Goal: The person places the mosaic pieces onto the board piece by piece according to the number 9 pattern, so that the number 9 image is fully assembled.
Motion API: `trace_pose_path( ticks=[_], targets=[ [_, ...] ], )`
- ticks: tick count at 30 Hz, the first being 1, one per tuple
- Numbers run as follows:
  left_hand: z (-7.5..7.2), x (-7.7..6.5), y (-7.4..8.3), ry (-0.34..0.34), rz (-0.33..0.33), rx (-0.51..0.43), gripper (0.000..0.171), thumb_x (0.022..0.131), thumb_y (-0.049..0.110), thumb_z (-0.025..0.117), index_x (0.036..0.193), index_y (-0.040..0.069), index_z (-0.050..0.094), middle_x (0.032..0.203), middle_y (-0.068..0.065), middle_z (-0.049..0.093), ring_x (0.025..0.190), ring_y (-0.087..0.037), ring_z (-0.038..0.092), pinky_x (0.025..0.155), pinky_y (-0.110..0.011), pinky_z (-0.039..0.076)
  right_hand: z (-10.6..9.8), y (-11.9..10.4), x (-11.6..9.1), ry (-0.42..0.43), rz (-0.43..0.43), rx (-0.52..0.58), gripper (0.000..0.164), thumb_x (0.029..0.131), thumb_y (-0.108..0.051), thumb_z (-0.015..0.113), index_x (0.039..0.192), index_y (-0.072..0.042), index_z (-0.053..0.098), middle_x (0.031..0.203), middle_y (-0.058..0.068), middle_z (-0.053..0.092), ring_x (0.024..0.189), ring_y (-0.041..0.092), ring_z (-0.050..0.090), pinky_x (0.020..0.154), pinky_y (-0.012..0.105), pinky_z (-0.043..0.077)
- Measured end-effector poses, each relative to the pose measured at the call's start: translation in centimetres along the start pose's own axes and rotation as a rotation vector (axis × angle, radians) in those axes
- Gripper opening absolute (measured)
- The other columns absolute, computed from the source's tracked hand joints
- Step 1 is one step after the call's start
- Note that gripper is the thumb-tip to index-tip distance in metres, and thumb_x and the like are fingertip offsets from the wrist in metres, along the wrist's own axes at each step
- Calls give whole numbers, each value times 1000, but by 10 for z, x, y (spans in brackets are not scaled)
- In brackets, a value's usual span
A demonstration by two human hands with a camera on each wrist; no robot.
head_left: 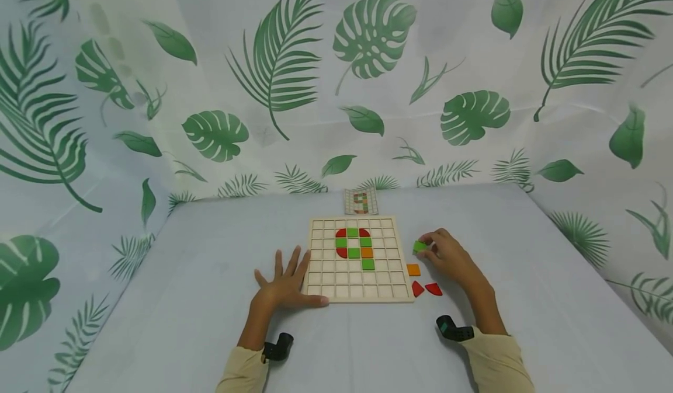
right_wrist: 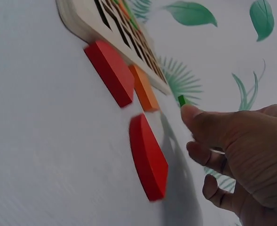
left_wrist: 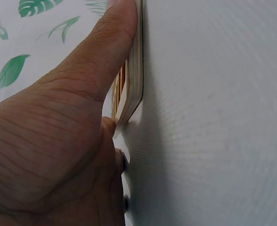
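A wooden grid board (head_left: 326, 285) lies on the white table, with green, red and orange tiles set in its squares in the shape of a 9. My left hand (head_left: 284, 288) has its fingers spread at the board's lower left corner; the thumb rests along the front edge, as the left wrist view also shows. To the right of the board, my right hand (head_left: 448, 254) pinches a green square tile (head_left: 419, 247) between thumb and fingertips. In the right wrist view only a sliver of that green tile (right_wrist: 181, 100) shows past the thumb.
Beside the board's right edge lie an orange square tile (head_left: 413, 270) and two red quarter-round tiles, one red tile (head_left: 417, 289) near the corner, the other red tile (head_left: 433, 289) further right. A pattern card (head_left: 361, 201) showing a similar figure sits behind the board.
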State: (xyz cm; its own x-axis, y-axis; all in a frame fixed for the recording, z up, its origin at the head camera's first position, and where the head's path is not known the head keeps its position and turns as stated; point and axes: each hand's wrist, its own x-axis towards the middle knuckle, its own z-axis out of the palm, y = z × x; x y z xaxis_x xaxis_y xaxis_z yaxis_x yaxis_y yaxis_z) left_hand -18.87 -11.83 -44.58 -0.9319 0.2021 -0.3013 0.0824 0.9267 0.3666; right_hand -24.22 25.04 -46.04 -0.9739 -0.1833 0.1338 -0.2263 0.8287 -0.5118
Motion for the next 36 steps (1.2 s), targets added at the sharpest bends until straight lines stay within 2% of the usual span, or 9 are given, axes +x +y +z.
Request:
trace_pose_path(
  ticks=[5,11,22,28,36],
  targets=[
    [-2,-1,1,-1,-6,13,114,74,70,69,159,20,12,167,-8,1,150,-45,-10,102,-83,0,4,-11,1,5,-102,20,28,91,-14,70,114,0,63,108,13,56,91,22,58,77,35,53],
    [-2,1,1,0,1,14,114,74,70,69,159,21,11,167,-8,0,150,-45,-11,102,-83,0,8,-24,3,-54,-117,44,26,90,-16,71,112,-5,65,105,6,58,90,18,58,72,28,52],
    [-2,0,1,-3,-1,13,115,73,71,69,159,20,12,167,-8,0,150,-45,-10,101,-83,0,14,-44,-3,-164,-169,113,25,90,-17,71,111,-6,66,107,4,61,89,14,57,71,24,51],
    [0,0,1,-8,0,13,115,73,71,69,159,20,11,167,-8,0,149,-45,-11,101,-83,-1,20,-50,-6,-192,-260,94,23,89,-15,72,109,-4,66,106,3,60,87,11,55,74,25,51],
    [2,1,0,-6,-1,14,115,73,71,69,159,21,11,167,-8,0,149,-45,-10,101,-84,0,26,-60,-8,-235,-277,96,22,89,-17,72,107,-7,65,102,-1,57,83,8,51,70,22,48]
  ],
)
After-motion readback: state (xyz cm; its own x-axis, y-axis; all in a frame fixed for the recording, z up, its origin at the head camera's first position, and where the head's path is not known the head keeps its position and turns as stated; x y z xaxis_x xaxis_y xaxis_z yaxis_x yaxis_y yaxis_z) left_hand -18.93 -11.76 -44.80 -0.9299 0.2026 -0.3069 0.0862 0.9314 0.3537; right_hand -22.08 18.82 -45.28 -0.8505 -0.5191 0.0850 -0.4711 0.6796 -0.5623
